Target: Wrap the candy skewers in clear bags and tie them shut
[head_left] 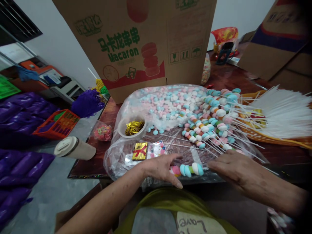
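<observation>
A marshmallow skewer with pink, blue, white and green pieces lies sideways close to my body. My left hand is around its pink end, with thumb and index finger spread apart; whether the palm touches the pieces is hard to see. At the opposite end, my right hand has its fingers together at the short bare stick and is slightly blurred. Just beyond my hands, several finished skewers are piled up. A clear bag of loose marshmallows lies behind them.
A bowl of gold twist ties stands left, near a gold pack. An orange basket of white sticks is at right. A large cardboard box rises behind. A lidded cup sits at the left edge.
</observation>
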`<control>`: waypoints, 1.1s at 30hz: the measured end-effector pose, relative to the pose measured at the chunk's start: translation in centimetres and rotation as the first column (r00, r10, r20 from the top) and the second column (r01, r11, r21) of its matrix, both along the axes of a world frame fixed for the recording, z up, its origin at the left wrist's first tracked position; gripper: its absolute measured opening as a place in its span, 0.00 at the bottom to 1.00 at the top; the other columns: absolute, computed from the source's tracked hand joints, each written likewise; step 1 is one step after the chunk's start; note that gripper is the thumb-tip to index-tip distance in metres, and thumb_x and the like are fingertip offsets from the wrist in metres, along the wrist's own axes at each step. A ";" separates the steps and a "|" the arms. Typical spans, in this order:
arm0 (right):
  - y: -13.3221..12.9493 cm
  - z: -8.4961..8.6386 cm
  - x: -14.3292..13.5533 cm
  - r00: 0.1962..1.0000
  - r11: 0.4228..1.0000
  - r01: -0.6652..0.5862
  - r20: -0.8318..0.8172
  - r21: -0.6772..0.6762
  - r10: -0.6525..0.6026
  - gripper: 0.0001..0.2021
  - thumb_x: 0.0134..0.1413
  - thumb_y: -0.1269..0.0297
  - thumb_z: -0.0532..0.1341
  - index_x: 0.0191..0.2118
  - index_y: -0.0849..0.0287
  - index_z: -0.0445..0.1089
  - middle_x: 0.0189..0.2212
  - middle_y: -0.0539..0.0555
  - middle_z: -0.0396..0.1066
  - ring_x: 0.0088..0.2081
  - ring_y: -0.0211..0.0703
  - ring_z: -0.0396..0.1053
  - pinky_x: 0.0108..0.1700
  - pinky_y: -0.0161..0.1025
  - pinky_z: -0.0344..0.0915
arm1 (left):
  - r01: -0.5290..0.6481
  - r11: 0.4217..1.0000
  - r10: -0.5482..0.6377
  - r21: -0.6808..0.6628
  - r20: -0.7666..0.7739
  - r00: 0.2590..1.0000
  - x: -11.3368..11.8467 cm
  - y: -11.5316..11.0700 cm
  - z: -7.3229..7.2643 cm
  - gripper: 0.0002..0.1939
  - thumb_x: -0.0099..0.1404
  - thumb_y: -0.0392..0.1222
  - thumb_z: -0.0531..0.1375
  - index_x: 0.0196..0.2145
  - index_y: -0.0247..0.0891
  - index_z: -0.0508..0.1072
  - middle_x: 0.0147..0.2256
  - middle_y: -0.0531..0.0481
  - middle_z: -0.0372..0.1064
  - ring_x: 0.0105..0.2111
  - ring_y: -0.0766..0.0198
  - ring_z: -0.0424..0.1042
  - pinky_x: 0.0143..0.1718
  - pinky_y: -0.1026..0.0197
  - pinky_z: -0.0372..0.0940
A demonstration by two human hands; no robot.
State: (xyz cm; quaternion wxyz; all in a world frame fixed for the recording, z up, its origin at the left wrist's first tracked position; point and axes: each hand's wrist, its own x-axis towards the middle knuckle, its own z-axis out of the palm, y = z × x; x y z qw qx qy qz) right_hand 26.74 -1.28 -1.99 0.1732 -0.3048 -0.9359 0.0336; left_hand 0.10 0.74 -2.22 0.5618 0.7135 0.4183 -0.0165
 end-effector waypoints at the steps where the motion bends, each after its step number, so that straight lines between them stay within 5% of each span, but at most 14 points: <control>1: 0.0 0.0 -0.1 0.999 0.999 -0.046 0.020 -0.008 0.046 0.09 0.50 0.74 0.51 0.31 0.57 0.67 0.20 0.49 0.67 0.21 0.36 0.62 0.26 0.35 0.53 | 0.027 0.998 -0.027 -0.052 0.010 1.000 0.1 0.0 0.0 0.53 0.39 0.50 0.70 0.60 0.38 0.51 0.56 0.37 0.57 0.49 0.48 0.65 0.47 0.49 0.63; 6: 0.2 -0.7 -1.3 0.983 0.984 -0.174 0.054 -0.026 0.175 0.12 0.51 0.74 0.50 0.36 0.57 0.68 0.22 0.51 0.68 0.25 0.40 0.63 0.29 0.38 0.52 | 0.137 0.948 -0.110 -0.288 0.109 0.988 2.4 -0.9 -0.6 0.58 0.41 0.51 0.69 0.62 0.43 0.42 0.55 0.37 0.58 0.33 0.56 0.73 0.29 0.55 0.68; 9: 0.0 -2.1 -1.5 0.985 0.968 -0.174 -0.011 -0.180 0.175 0.12 0.54 0.74 0.49 0.34 0.57 0.69 0.22 0.51 0.69 0.24 0.39 0.64 0.28 0.36 0.55 | 0.133 0.988 -0.127 -0.079 0.085 0.988 3.3 -0.8 -0.6 0.59 0.39 0.54 0.69 0.62 0.38 0.43 0.56 0.37 0.57 0.44 0.50 0.68 0.39 0.54 0.66; 13: -0.8 -4.1 -0.5 0.980 0.953 -0.113 -0.192 -0.282 0.059 0.14 0.60 0.69 0.47 0.36 0.58 0.70 0.28 0.53 0.73 0.29 0.38 0.70 0.31 0.34 0.64 | 0.095 0.968 -0.062 0.233 -0.146 0.987 1.2 0.7 1.8 0.58 0.38 0.60 0.67 0.61 0.36 0.46 0.53 0.37 0.61 0.50 0.46 0.63 0.44 0.53 0.62; 15: -1.1 -5.0 0.0 0.965 0.950 -0.057 -0.261 -0.307 -0.027 0.13 0.61 0.66 0.49 0.40 0.58 0.70 0.31 0.54 0.74 0.33 0.39 0.71 0.34 0.35 0.67 | 0.233 0.941 -0.144 0.246 -0.333 0.932 -0.5 1.2 3.1 0.52 0.36 0.63 0.66 0.56 0.36 0.57 0.48 0.38 0.66 0.46 0.45 0.66 0.42 0.52 0.61; 18: -1.2 -5.7 0.1 0.956 0.938 -0.037 -0.286 -0.344 -0.067 0.11 0.60 0.65 0.51 0.42 0.57 0.69 0.34 0.53 0.74 0.35 0.38 0.71 0.36 0.34 0.68 | 0.338 0.930 -0.256 0.147 -0.403 0.878 -2.1 1.1 3.7 0.28 0.47 0.53 0.65 0.42 0.36 0.69 0.34 0.47 0.71 0.32 0.56 0.70 0.31 0.61 0.62; 21: -0.9 -5.4 0.0 0.966 0.978 -0.077 -0.259 -0.193 0.025 0.11 0.59 0.70 0.50 0.43 0.58 0.68 0.31 0.53 0.73 0.32 0.38 0.70 0.33 0.34 0.66 | 0.266 0.964 -0.253 0.023 -0.247 0.936 -2.3 0.5 2.7 0.13 0.52 0.44 0.63 0.34 0.36 0.70 0.26 0.54 0.68 0.26 0.65 0.66 0.26 0.67 0.58; 24: -0.8 -3.9 0.2 0.990 0.992 -0.042 -0.129 0.117 0.057 0.14 0.57 0.75 0.49 0.44 0.58 0.66 0.27 0.52 0.72 0.28 0.39 0.66 0.32 0.39 0.62 | 0.214 0.969 -0.219 -0.123 -0.024 0.975 -2.1 0.1 1.5 0.14 0.48 0.45 0.66 0.31 0.37 0.70 0.25 0.57 0.66 0.26 0.67 0.64 0.26 0.67 0.58; 27: -1.2 -2.2 0.5 1.000 0.935 0.000 -0.017 0.355 0.006 0.16 0.56 0.77 0.51 0.49 0.58 0.64 0.32 0.55 0.73 0.32 0.42 0.65 0.38 0.46 0.59 | 0.223 0.917 -0.192 -0.332 0.123 0.974 -2.1 0.1 0.9 0.18 0.44 0.49 0.68 0.30 0.37 0.72 0.22 0.58 0.63 0.23 0.69 0.61 0.25 0.67 0.58; 30: -1.4 -1.4 0.2 0.999 0.911 -0.030 -0.008 0.412 0.037 0.16 0.56 0.77 0.51 0.49 0.59 0.64 0.33 0.55 0.72 0.33 0.43 0.64 0.41 0.46 0.58 | 0.247 0.869 -0.196 -0.430 0.158 0.968 -2.2 0.2 1.1 0.23 0.41 0.57 0.67 0.30 0.37 0.72 0.22 0.58 0.63 0.21 0.70 0.58 0.24 0.66 0.57; 33: -1.3 -1.6 -0.5 0.996 0.937 -0.072 -0.022 0.343 0.085 0.15 0.56 0.78 0.48 0.46 0.59 0.65 0.28 0.52 0.71 0.29 0.40 0.63 0.38 0.43 0.58 | 0.235 0.934 -0.241 -0.269 0.012 0.970 -2.1 0.5 1.9 0.22 0.44 0.58 0.65 0.28 0.37 0.71 0.23 0.57 0.64 0.23 0.68 0.61 0.25 0.66 0.57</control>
